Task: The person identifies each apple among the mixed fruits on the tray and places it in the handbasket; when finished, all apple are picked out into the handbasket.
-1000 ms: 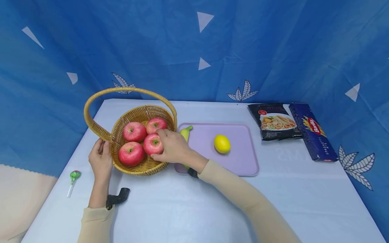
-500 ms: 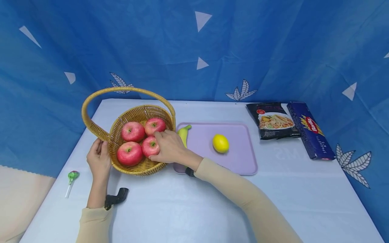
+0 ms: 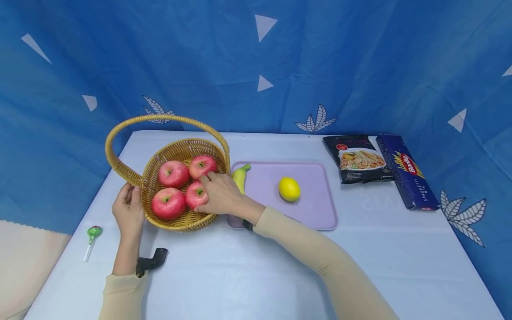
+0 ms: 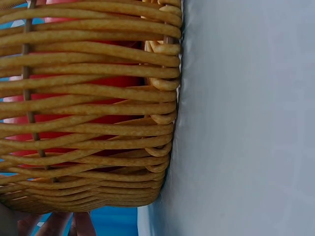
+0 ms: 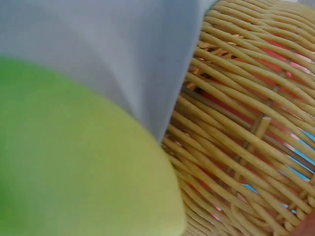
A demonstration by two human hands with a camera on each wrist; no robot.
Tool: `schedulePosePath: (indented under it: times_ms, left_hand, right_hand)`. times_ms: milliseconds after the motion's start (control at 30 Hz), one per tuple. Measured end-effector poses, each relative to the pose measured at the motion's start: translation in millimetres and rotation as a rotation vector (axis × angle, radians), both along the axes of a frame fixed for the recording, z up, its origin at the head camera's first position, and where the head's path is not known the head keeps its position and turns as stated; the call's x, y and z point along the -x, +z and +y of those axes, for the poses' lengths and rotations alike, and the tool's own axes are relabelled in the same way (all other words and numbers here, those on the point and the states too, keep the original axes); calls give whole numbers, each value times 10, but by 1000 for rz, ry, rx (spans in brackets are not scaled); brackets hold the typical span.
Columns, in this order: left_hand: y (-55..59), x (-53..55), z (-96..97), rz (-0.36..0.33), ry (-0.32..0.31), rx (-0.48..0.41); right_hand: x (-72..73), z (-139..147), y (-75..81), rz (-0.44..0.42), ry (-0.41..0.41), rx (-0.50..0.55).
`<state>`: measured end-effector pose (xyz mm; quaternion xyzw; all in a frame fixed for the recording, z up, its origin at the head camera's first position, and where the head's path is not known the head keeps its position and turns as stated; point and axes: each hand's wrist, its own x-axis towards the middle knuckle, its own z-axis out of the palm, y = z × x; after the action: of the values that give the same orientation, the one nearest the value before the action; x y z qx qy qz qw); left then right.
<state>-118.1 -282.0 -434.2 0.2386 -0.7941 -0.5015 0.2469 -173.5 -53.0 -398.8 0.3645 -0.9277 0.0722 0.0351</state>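
A yellow wicker basket [image 3: 188,226] with a tall arched handle stands at the table's left side, holding several red apples. At the basket's left edge, by the base of the handle, my left hand [image 3: 130,213] grips the rim; in the left wrist view its fingertips [image 4: 83,225] show past the woven wall. Reaching in from the right, my right hand [image 3: 224,194] holds the front-right apple [image 3: 194,195], fingers on its far side and thumb on its near side. Close by in the basket lie the front-left apple [image 3: 168,204], back-left apple [image 3: 174,174] and back-right apple [image 3: 202,165].
A lilac tray [image 3: 312,213] beside the basket bears a lemon [image 3: 290,189] and a banana [image 3: 239,177], partly hidden by my right hand. A lollipop [image 3: 94,234] lies far left. A black noodle packet [image 3: 363,160] and blue spaghetti box [image 3: 408,173] lie back right.
The apple in my right hand has shifted slightly toward the front of the basket, away from the back-right apple. My left hand stays at the rim. The whole head view has drifted slightly.
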Motion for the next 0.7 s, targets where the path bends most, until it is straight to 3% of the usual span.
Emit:
schedulePosePath:
  times_ms: [367, 567, 700]
  left_hand:
    - [3, 13, 10, 2, -2, 7]
    - [44, -2, -22, -38, 7, 37]
    - [97, -24, -55, -66, 2, 108]
  right_hand:
    - [-50, 140, 203, -200, 43, 119]
    - [-220, 431, 390, -288, 77, 257]
    - [-333, 729, 477, -313, 25, 323]
